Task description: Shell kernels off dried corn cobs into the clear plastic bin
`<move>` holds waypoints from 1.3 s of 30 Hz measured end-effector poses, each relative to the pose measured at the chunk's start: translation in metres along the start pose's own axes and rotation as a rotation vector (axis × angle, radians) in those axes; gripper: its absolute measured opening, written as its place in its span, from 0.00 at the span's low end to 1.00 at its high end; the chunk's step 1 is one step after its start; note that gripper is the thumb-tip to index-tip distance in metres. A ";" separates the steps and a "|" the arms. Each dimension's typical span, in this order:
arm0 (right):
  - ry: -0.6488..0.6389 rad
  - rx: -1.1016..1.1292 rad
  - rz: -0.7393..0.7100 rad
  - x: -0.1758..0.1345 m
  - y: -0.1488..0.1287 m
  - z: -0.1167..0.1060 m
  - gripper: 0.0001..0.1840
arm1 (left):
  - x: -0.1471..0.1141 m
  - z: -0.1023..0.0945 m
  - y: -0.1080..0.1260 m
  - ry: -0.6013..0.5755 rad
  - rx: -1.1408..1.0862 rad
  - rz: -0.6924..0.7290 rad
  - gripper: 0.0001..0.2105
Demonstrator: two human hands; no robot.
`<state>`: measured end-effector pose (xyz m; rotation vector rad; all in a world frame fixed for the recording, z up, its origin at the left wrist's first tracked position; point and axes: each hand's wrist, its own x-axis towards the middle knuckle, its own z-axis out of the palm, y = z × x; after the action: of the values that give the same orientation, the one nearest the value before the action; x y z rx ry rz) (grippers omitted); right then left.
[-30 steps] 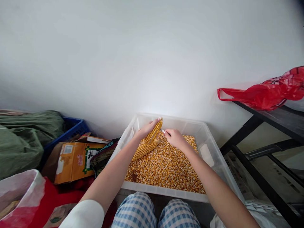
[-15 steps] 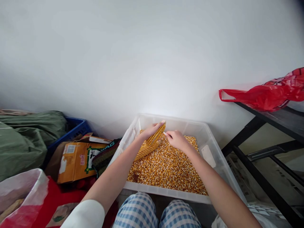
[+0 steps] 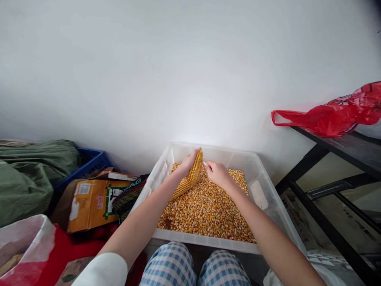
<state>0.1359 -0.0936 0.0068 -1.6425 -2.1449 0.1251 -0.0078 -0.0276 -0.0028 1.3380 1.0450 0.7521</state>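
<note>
My left hand [image 3: 187,164] is wrapped round a yellow ear of corn [image 3: 196,166], which tilts upward over the bin. Bare lines run between some of its kernel rows. Close to the ear's right side, my right hand [image 3: 218,174] is closed, fingers curled; a small pale tip shows at its thumb side, too small to name. A second ear of corn [image 3: 181,189] lies below the left hand on a heap of loose corn kernels [image 3: 208,212]. The kernels fill the lower part of a clear plastic bin [image 3: 205,242] in front of my knees.
At left are a blue crate [image 3: 97,162] with green cloth [image 3: 26,174], an orange cardboard box [image 3: 91,206], a black mesh bag [image 3: 131,196] and a red-and-white sack [image 3: 38,246]. A black metal frame [image 3: 318,206] with a red plastic bag [image 3: 333,117] stands right. A white wall [image 3: 190,79] rises behind.
The held ear has turned more upright in my left hand. My right hand stays beside it, slightly higher. The view has shifted a little.
</note>
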 end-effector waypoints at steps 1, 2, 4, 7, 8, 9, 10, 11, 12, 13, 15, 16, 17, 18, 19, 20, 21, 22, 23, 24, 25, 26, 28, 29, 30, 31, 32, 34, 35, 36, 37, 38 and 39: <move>-0.033 0.031 -0.030 0.000 0.002 -0.002 0.20 | -0.001 -0.003 0.000 0.026 0.076 0.051 0.34; -0.067 0.061 -0.056 0.000 0.005 -0.005 0.20 | -0.001 -0.006 0.001 0.046 0.151 0.104 0.33; -0.130 0.113 -0.087 0.000 0.008 -0.009 0.19 | -0.003 -0.011 0.002 0.046 0.281 0.184 0.31; -0.220 0.188 -0.105 -0.001 0.011 -0.015 0.19 | -0.006 -0.016 0.004 -0.040 0.391 0.253 0.28; -0.254 0.215 -0.107 -0.001 0.011 -0.017 0.19 | -0.007 -0.017 0.004 -0.082 0.420 0.274 0.27; -0.289 0.236 -0.106 -0.001 0.011 -0.018 0.18 | -0.008 -0.017 0.004 -0.127 0.451 0.294 0.26; -0.327 0.251 -0.102 -0.001 0.011 -0.020 0.18 | -0.009 -0.017 0.005 -0.173 0.484 0.311 0.25; -0.363 0.257 -0.094 -0.001 0.012 -0.021 0.18 | -0.009 -0.016 0.004 -0.214 0.515 0.324 0.24; -0.395 0.256 -0.083 -0.001 0.012 -0.022 0.18 | -0.009 -0.016 0.004 -0.247 0.541 0.331 0.24; -0.419 0.251 -0.074 -0.001 0.012 -0.022 0.18 | -0.009 -0.016 0.004 -0.270 0.560 0.335 0.23; -0.426 0.250 -0.068 -0.001 0.012 -0.022 0.18 | -0.009 -0.016 0.004 -0.285 0.570 0.341 0.23; -0.411 0.255 -0.068 -0.001 0.012 -0.021 0.18 | -0.008 -0.016 0.004 -0.275 0.562 0.344 0.24; -0.387 0.261 -0.067 -0.001 0.012 -0.020 0.18 | -0.008 -0.016 0.004 -0.249 0.548 0.343 0.24; -0.359 0.266 -0.060 -0.001 0.011 -0.018 0.18 | -0.007 -0.015 0.003 -0.206 0.527 0.334 0.25; -0.323 0.267 -0.049 0.000 0.010 -0.016 0.18 | -0.007 -0.015 0.003 -0.150 0.493 0.315 0.25; -0.280 0.263 -0.035 0.000 0.009 -0.014 0.18 | -0.006 -0.014 0.003 -0.093 0.440 0.285 0.26; -0.231 0.256 -0.022 0.001 0.009 -0.012 0.18 | -0.005 -0.013 0.003 -0.046 0.366 0.244 0.27; -0.178 0.247 -0.015 0.001 0.008 -0.010 0.18 | -0.004 -0.012 0.003 -0.017 0.276 0.194 0.27; -0.127 0.239 -0.016 0.001 0.008 -0.008 0.17 | -0.004 -0.011 0.003 -0.007 0.179 0.140 0.27; -0.084 0.230 -0.023 0.001 0.008 -0.007 0.17 | -0.003 -0.010 0.003 -0.009 0.083 0.090 0.27; -0.053 0.223 -0.034 0.001 0.008 -0.006 0.17 | -0.002 -0.009 0.003 -0.016 -0.001 0.048 0.27; -0.034 0.215 -0.047 0.001 0.007 -0.006 0.17 | -0.002 -0.009 0.004 -0.021 -0.064 0.018 0.27; -0.015 0.201 -0.074 0.000 0.007 -0.006 0.17 | -0.002 -0.009 0.006 -0.021 -0.132 -0.018 0.28; -0.010 0.194 -0.084 -0.001 0.007 -0.005 0.17 | -0.002 -0.009 0.007 -0.023 -0.144 -0.030 0.28; -0.006 0.188 -0.090 -0.001 0.006 -0.005 0.17 | -0.003 -0.009 0.009 -0.028 -0.144 -0.040 0.28; 0.000 0.182 -0.092 -0.002 0.006 -0.005 0.17 | -0.004 -0.009 0.010 -0.031 -0.139 -0.045 0.28; 0.004 0.176 -0.092 -0.002 0.005 -0.005 0.17 | -0.005 -0.009 0.011 -0.033 -0.134 -0.044 0.28; 0.009 0.165 -0.087 -0.002 0.004 -0.005 0.17 | -0.006 -0.008 0.011 -0.028 -0.126 -0.024 0.27; 0.009 0.158 -0.087 -0.002 0.004 -0.005 0.17 | -0.007 -0.008 0.011 -0.023 -0.121 -0.010 0.27; 0.005 0.152 -0.089 -0.002 0.004 -0.005 0.17 | -0.007 -0.007 0.011 -0.019 -0.117 0.005 0.27; -0.002 0.145 -0.092 -0.003 0.003 -0.006 0.17 | -0.007 -0.007 0.010 -0.017 -0.110 0.018 0.27; -0.009 0.139 -0.092 -0.003 0.003 -0.007 0.17 | -0.007 -0.007 0.009 -0.016 -0.100 0.031 0.27; -0.015 0.136 -0.092 -0.003 0.003 -0.008 0.17 | -0.007 -0.006 0.008 -0.017 -0.087 0.045 0.27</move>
<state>0.1421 -0.0972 0.0121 -1.4691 -2.1686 0.2505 -0.0153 -0.0305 0.0069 1.2945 0.9612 0.8098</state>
